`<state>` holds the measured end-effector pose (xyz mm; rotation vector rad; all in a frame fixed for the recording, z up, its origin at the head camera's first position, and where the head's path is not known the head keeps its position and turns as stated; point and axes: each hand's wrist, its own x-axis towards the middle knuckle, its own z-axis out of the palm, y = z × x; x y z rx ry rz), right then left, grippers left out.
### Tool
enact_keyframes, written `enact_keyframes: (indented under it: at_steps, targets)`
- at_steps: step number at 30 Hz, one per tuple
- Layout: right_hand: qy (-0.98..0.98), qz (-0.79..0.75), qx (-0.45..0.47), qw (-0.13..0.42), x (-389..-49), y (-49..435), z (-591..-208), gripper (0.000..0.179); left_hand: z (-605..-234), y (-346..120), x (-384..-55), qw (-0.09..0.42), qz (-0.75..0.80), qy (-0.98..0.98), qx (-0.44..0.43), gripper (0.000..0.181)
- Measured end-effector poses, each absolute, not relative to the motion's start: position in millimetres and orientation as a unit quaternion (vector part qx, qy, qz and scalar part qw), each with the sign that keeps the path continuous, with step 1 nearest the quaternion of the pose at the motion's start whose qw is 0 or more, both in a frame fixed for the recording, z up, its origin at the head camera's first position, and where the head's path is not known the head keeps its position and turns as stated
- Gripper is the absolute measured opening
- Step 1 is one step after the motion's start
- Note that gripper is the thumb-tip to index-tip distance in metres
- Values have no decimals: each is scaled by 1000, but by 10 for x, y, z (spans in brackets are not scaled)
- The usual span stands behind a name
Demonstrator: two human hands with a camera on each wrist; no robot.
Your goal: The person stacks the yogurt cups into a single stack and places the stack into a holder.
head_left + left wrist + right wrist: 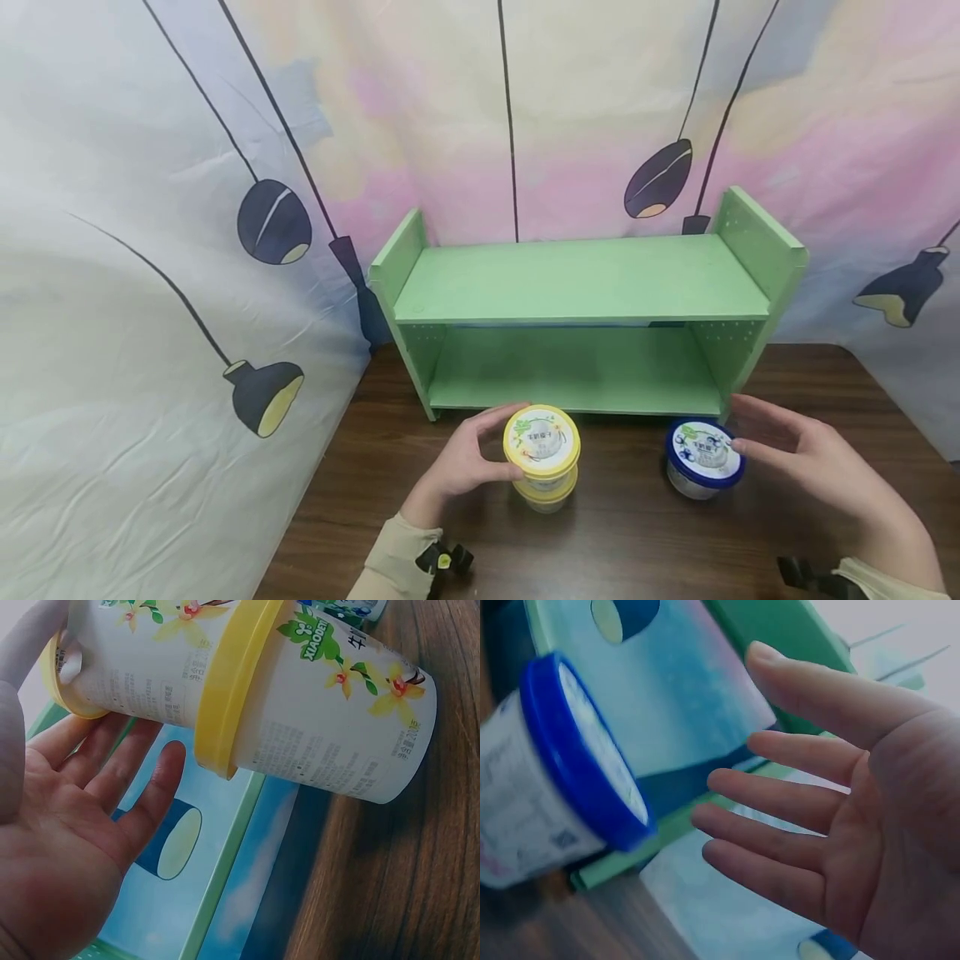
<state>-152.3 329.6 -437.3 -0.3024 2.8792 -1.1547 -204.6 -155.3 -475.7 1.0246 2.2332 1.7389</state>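
Note:
Two yellow-lidded tubs stand stacked on the table in front of the shelf. My left hand (463, 460) holds the upper tub (542, 442) from its left side, thumb at the front and fingers reaching behind. In the left wrist view the lower tub (337, 712), white with yellow flowers, sits directly beneath it, and the little finger is free of both. To the right stands a blue-lidded tub (703, 454), upright on the table. Beside it is my right hand (821, 462), its fingers extended and spread, with a gap between them and the tub in the right wrist view (802, 802).
A light green two-tier shelf (585, 279) stands at the back of the brown wooden table (615, 546), close behind the tubs. Its side panels rise above the upper board. Behind it hangs a cloth (450, 100) printed with lamps, which also covers the left side.

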Motion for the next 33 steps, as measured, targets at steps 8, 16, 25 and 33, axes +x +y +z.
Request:
enact_keyframes:
  at_steps: [8,16,25,33]
  targets:
    - [923,-361,-113,67,-1641,3308,-4622,80,-4769,-1590,-1999,63,578,742,333,83]
    - [924,-353,-127,77,-1654,3250,-4700,91,-4790,-1588,-1994,65,577,741,338,83]
    - [921,-357,-124,92,-1669,3241,-4676,95,-4778,-1583,-2009,61,577,739,341,83]
    - [916,-362,-111,134,-1690,3235,-4647,105,-4740,-1547,-2036,70,576,741,338,84]
